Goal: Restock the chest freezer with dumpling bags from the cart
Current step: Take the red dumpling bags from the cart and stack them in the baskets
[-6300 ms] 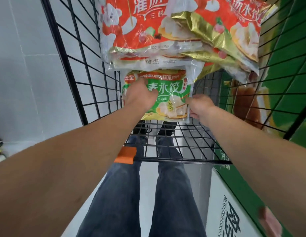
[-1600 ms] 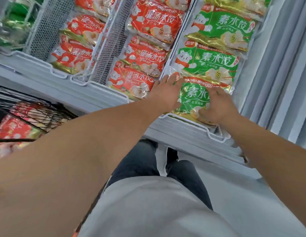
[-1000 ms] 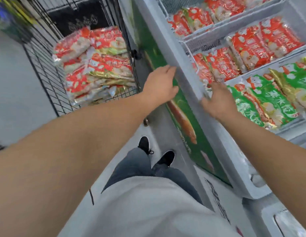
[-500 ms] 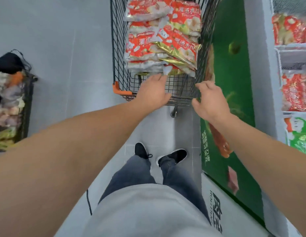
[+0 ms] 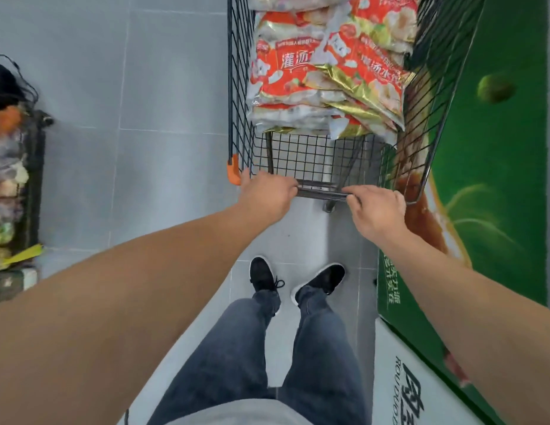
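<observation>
Legs and shoes: dark jeans and black shoes [image 5: 321,279] planted on grey floor tiles [image 5: 163,87], toes pointing at the cart.
Left hand [image 5: 266,194]: arm stretched forward, palm down, fingers curled closed over the left part of the cart handle [image 5: 321,191], just beside the orange end cap [image 5: 233,173].
Right hand [image 5: 376,210]: arm reaching forward alongside, fingers hooked over the right part of the same bar, knuckles up.
Cart [image 5: 313,157]: black wire basket, near floor grid bare behind the handle.
Dumpling bags [image 5: 326,78]: red-orange and gold packs printed with white characters and dumplings, stacked flat in several layers in the far part of the basket, top ones overlapping, right pack tilted toward the right wire wall.
Freezer side [image 5: 488,179]: green printed panel close along the cart's right wall, no clear gap visible.
Left margin: open tiles beside the cart; a dark rack of goods [image 5: 13,185] well apart at the frame edge.
</observation>
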`<move>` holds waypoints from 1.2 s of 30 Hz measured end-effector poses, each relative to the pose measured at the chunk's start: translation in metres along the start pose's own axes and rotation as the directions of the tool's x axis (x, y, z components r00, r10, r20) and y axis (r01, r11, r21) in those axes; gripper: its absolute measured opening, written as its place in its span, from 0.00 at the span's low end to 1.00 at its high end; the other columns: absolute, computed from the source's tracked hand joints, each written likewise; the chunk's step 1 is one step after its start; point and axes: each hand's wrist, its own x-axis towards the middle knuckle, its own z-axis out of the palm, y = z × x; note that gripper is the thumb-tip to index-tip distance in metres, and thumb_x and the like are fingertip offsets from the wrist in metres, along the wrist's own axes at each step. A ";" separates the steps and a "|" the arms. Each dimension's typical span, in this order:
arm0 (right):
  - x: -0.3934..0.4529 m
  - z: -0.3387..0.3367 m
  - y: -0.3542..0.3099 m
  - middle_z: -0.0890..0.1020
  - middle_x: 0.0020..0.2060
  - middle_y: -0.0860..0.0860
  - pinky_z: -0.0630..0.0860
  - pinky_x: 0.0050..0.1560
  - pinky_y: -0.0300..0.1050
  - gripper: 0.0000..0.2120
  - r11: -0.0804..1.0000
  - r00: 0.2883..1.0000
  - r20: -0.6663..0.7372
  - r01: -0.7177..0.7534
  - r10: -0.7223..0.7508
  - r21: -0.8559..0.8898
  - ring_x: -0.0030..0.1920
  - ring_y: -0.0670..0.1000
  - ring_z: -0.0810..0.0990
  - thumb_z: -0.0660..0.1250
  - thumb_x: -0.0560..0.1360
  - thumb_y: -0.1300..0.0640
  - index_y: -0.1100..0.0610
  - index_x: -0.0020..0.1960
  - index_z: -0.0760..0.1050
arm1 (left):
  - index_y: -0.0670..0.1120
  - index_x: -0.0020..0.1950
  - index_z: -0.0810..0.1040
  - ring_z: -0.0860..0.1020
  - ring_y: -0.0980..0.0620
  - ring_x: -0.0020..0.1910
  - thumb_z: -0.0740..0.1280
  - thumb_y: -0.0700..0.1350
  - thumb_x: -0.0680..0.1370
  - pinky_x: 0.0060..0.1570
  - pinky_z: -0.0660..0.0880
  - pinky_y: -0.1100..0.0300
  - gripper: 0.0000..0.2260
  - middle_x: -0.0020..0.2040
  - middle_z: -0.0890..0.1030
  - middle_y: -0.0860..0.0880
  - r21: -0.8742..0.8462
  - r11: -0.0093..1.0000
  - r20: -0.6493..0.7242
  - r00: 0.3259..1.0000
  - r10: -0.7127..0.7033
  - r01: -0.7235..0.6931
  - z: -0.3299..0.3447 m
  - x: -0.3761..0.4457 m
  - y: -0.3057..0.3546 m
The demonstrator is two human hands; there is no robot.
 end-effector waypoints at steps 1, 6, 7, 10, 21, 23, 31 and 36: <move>0.001 0.001 0.000 0.80 0.62 0.43 0.60 0.66 0.53 0.15 1.000 1.000 -0.009 -0.015 0.015 -0.005 0.66 0.53 0.73 0.55 0.83 0.48 0.40 0.63 0.77 | 0.54 0.62 0.78 0.75 0.43 0.61 0.53 0.50 0.84 0.70 0.56 0.40 0.15 0.54 0.82 0.48 0.002 1.000 -0.002 1.000 0.009 -0.009 0.002 0.004 -0.001; 0.013 -0.002 0.012 0.76 0.65 0.40 0.54 0.66 0.53 0.15 1.000 0.998 0.059 -0.021 0.020 0.007 0.68 0.53 0.65 0.53 0.84 0.46 0.37 0.65 0.74 | 0.55 0.59 0.77 0.76 0.46 0.58 0.52 0.54 0.84 0.66 0.58 0.43 0.15 0.50 0.82 0.51 -0.004 0.997 0.010 0.997 0.083 -0.083 0.005 0.023 -0.006; 0.017 -0.005 0.015 0.75 0.65 0.40 0.53 0.66 0.53 0.15 1.000 0.997 0.076 -0.021 0.020 0.010 0.68 0.53 0.64 0.52 0.84 0.46 0.37 0.65 0.74 | 0.55 0.58 0.77 0.76 0.46 0.57 0.52 0.54 0.84 0.66 0.58 0.43 0.15 0.49 0.82 0.51 -0.011 0.997 0.012 0.997 0.082 -0.082 0.003 0.026 -0.005; 0.033 -0.014 0.024 0.76 0.64 0.41 0.52 0.65 0.51 0.16 1.000 0.997 0.079 0.004 -0.004 0.003 0.67 0.53 0.64 0.52 0.84 0.46 0.37 0.66 0.73 | 0.56 0.58 0.78 0.75 0.47 0.57 0.52 0.54 0.84 0.65 0.58 0.44 0.15 0.48 0.81 0.52 -0.037 0.997 -0.004 0.998 0.063 -0.063 -0.003 0.038 0.002; 0.134 -0.072 0.040 0.77 0.61 0.44 0.57 0.61 0.54 0.17 0.997 0.992 0.098 0.077 -0.076 -0.002 0.64 0.56 0.66 0.50 0.84 0.44 0.39 0.67 0.72 | 0.59 0.67 0.75 0.70 0.45 0.64 0.51 0.55 0.85 0.62 0.59 0.47 0.16 0.58 0.81 0.51 -0.094 0.994 0.018 0.999 -0.051 0.053 -0.074 0.117 0.025; 0.152 -0.083 0.041 0.77 0.61 0.44 0.57 0.60 0.53 0.17 0.997 0.992 0.099 0.079 -0.080 0.011 0.64 0.56 0.66 0.50 0.84 0.44 0.38 0.67 0.72 | 0.60 0.67 0.75 0.71 0.44 0.63 0.51 0.56 0.85 0.62 0.60 0.47 0.17 0.57 0.81 0.51 -0.089 0.994 0.026 0.997 -0.066 0.068 -0.087 0.132 0.028; 0.211 -0.126 0.060 0.78 0.61 0.43 0.56 0.62 0.53 0.16 0.994 0.989 0.109 0.105 -0.102 -0.018 0.64 0.55 0.66 0.50 0.84 0.45 0.37 0.67 0.72 | 0.60 0.67 0.75 0.69 0.44 0.67 0.52 0.56 0.85 0.62 0.59 0.48 0.16 0.63 0.79 0.53 -0.142 0.986 0.063 0.995 -0.081 0.089 -0.123 0.189 0.047; 0.237 -0.148 0.069 0.78 0.62 0.42 0.55 0.62 0.51 0.16 0.997 0.989 0.131 0.074 -0.071 -0.019 0.65 0.54 0.66 0.51 0.84 0.45 0.36 0.67 0.72 | 0.61 0.67 0.76 0.66 0.44 0.68 0.52 0.55 0.84 0.63 0.58 0.47 0.16 0.64 0.78 0.54 -0.217 0.971 0.141 0.987 -0.072 0.102 -0.143 0.218 0.058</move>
